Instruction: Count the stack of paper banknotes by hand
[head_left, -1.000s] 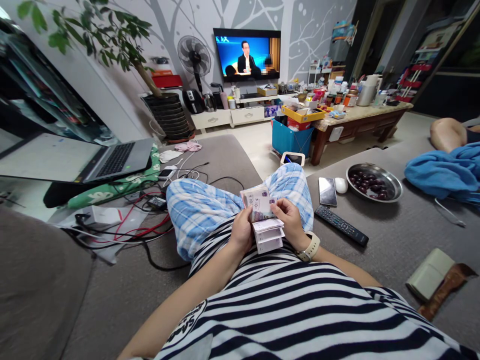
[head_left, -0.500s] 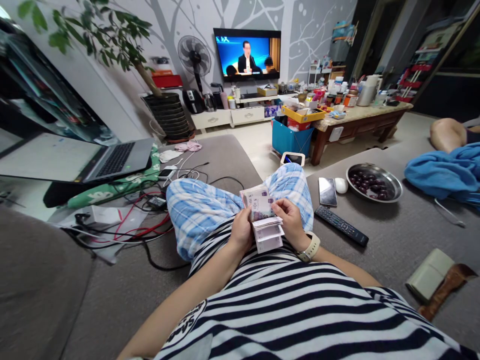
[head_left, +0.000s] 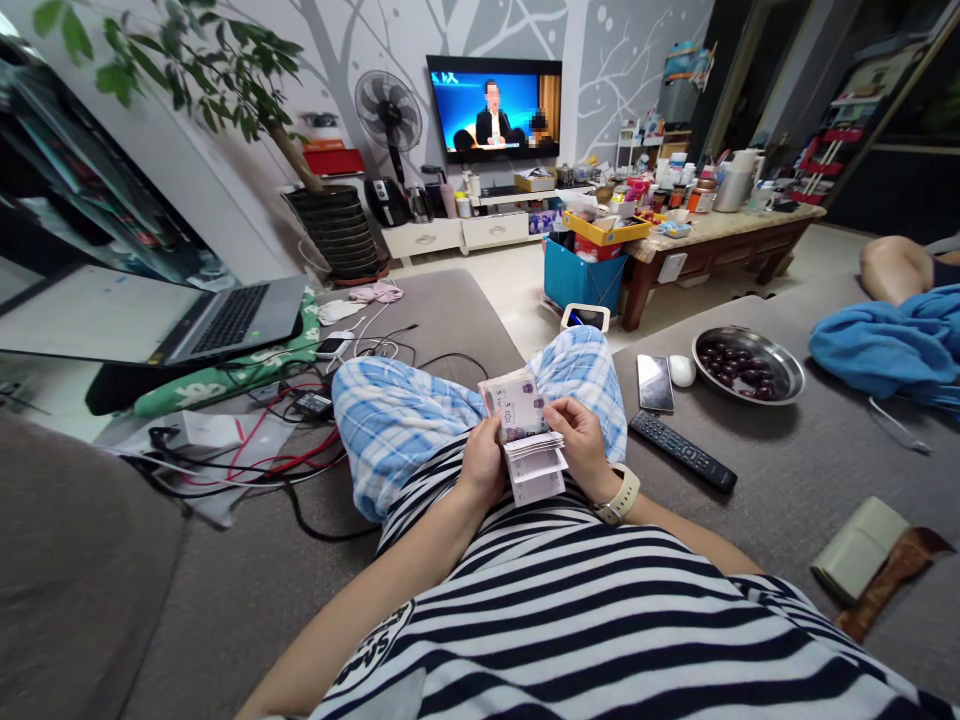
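Observation:
A stack of banknotes (head_left: 517, 405) is held over my lap, between my knees in blue checked trousers (head_left: 409, 400). My left hand (head_left: 482, 460) is closed around the stack's left side, thumb on top. At the right edge, my right hand (head_left: 581, 440) pinches the notes between thumb and fingers; a pale watch (head_left: 621, 495) is on that wrist. Several notes are folded down and fan out below the hands toward my striped shirt (head_left: 570, 600). How many there are cannot be made out.
Right of my knee lie a phone (head_left: 655, 383), a white mouse (head_left: 682, 371), a remote control (head_left: 684, 452) and a metal bowl (head_left: 795, 390) of dark fruit. A wallet (head_left: 859, 548) lies further right. At left are a laptop (head_left: 232, 318) and tangled cables (head_left: 300, 465).
Both hands and the banknotes stay almost where they were. The folded notes below the fingers have shifted very slightly.

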